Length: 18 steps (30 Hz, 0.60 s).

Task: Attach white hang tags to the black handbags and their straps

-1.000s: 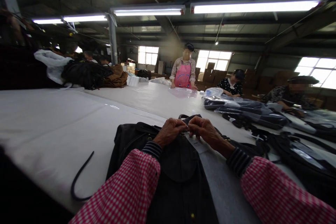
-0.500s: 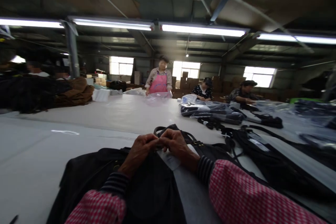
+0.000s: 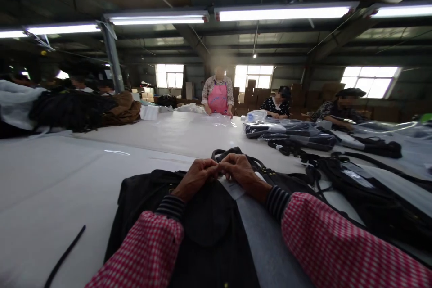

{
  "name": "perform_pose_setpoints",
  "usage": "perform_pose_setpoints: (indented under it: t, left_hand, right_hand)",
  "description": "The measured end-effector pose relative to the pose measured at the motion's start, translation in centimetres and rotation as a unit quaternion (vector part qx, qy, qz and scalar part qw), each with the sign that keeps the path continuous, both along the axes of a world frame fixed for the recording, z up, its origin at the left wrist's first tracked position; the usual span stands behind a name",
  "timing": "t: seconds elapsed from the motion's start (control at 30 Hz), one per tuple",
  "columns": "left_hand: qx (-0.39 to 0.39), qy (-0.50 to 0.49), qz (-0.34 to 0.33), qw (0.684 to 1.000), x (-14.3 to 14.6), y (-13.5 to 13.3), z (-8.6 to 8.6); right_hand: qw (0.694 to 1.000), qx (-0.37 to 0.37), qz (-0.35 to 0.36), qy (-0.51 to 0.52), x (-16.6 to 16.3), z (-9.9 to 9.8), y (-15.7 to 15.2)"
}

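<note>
A black fabric bag (image 3: pixel 209 220) lies on the white table in front of me. Above its far end, my left hand (image 3: pixel 199 176) and my right hand (image 3: pixel 240 173) meet, each with thumb and fingers pinched together. What sits between the fingertips is too small to make out. A whitish translucent tag or slip (image 3: pixel 233 189) hangs below my right hand, against the bag's edge. Just behind my hands rise dark carrying handles (image 3: pixel 255 161). Grey sheet material (image 3: pixel 266 238) lies beneath my right forearm.
More black bags (image 3: pixel 364 189) with straps spread to the right. Plastic-wrapped dark bags (image 3: pixel 290 132) lie farther back. A dark strap end (image 3: pixel 65 256) rests at lower left, and dark and brown fabric piles (image 3: pixel 84 110) stand at far left. Across the table, a person in a pink apron (image 3: pixel 218 96) handles clear plastic.
My head view has shifted left and down, so the scene sits farther right. Both hands keep their pinch at the same spot. The person opposite has lowered the clear plastic towards the table.
</note>
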<state>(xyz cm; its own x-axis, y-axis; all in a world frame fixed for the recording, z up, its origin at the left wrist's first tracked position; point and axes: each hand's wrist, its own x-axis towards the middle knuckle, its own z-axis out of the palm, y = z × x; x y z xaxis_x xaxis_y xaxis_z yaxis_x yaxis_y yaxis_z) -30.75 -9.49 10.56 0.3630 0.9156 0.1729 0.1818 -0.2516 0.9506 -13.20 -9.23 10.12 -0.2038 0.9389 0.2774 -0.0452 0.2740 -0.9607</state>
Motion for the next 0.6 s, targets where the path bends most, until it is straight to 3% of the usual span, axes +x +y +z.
perform_pose_setpoints:
  t: [0.23, 0.33, 0.47, 0.6]
  left_hand:
    - [0.038, -0.013, 0.025, 0.999, 0.2, -0.3, 0.2]
    - [0.049, -0.006, 0.016, 0.999, 0.0, -0.4, 0.5]
    - [0.043, 0.018, 0.016, 0.999, -0.8, -0.6, 1.2]
    - [0.051, 0.057, 0.023, 0.997, -2.0, -1.2, 2.1]
  right_hand:
    - [0.999, 0.043, 0.003, -0.027, -0.2, 0.8, 0.3]
    - [0.991, 0.07, 0.018, -0.114, 1.1, 1.8, 0.3]
    - [0.937, 0.103, -0.004, -0.334, 4.6, 2.8, -1.7]
    - [0.895, 0.124, 0.049, -0.425, 6.2, 3.0, -6.4]
